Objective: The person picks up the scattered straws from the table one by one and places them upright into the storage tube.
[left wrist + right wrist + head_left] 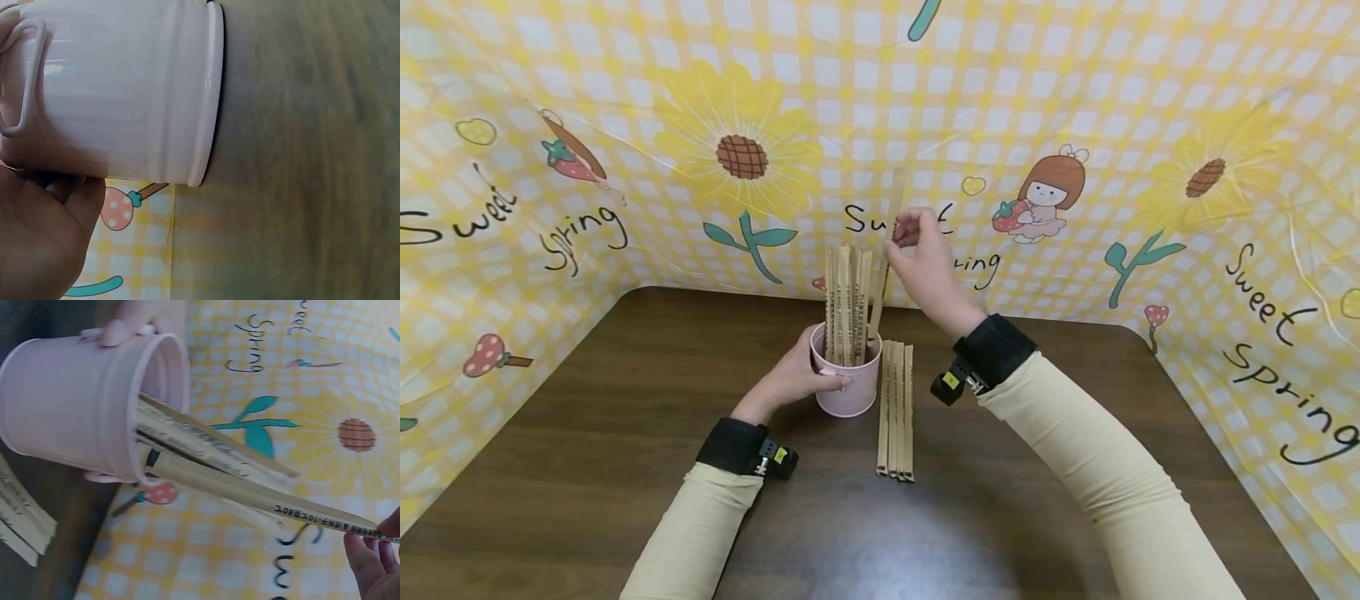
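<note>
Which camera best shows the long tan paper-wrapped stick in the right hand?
The right wrist view: the tan stick is large, its printing visible, top cropped. The head view shows it smaller, top included; the left wrist view shows none.

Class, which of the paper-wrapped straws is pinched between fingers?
The paper-wrapped straw pinched by the right hand, its top higher than the bunch of straws in the pink bucket; the other straws lie on the table.

In front of you is a dark brown, wood-grained tabletop (587,392) with rounded far corners. On it stands a pale pink, glossy round bucket (852,397); just to its right, long, slim tan packets (897,417) with dark print lie side by side.
</note>
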{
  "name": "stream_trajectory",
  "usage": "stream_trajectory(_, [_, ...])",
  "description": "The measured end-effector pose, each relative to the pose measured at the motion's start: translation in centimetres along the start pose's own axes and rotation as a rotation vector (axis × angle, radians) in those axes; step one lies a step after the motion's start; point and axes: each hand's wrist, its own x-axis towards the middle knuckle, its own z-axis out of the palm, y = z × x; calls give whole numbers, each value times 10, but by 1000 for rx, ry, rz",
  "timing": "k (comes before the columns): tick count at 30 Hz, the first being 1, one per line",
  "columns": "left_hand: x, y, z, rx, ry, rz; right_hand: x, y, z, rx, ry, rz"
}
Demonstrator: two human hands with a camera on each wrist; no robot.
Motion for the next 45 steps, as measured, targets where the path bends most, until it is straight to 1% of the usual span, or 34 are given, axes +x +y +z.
stream_trajectory(3, [0, 0, 0, 2, -4, -11, -4, 12, 5, -16, -33, 39])
stream_trajectory(7, [0, 2, 0, 0, -4, -27, -8, 30, 14, -51, -52, 68])
stream_trajectory(12, [-1, 6, -1, -2, -5, -27, -14, 49, 29, -80, -61, 67])
stream_trajectory(16, [-3, 6, -2, -2, -3, -36, -19, 57, 39, -85, -82, 54])
stream_trajectory(19, [-3, 5, -1, -3, -4, -38, -23, 61, 45, -87, -84, 49])
stream_trajectory(26, [-2, 4, -1, 3, -1, -35, -30, 65, 52, -81, -94, 106])
stream_trajectory(32, [-1, 3, -1, 7, 7, -30, -34, 69, 57, -84, -94, 117])
stream_trajectory(40, [-2, 4, -1, 6, 7, -32, -32, 71, 59, -106, -131, 123])
stream_trajectory(45, [-1, 5, -1, -2, 4, -32, -27, 70, 57, -142, -190, 127])
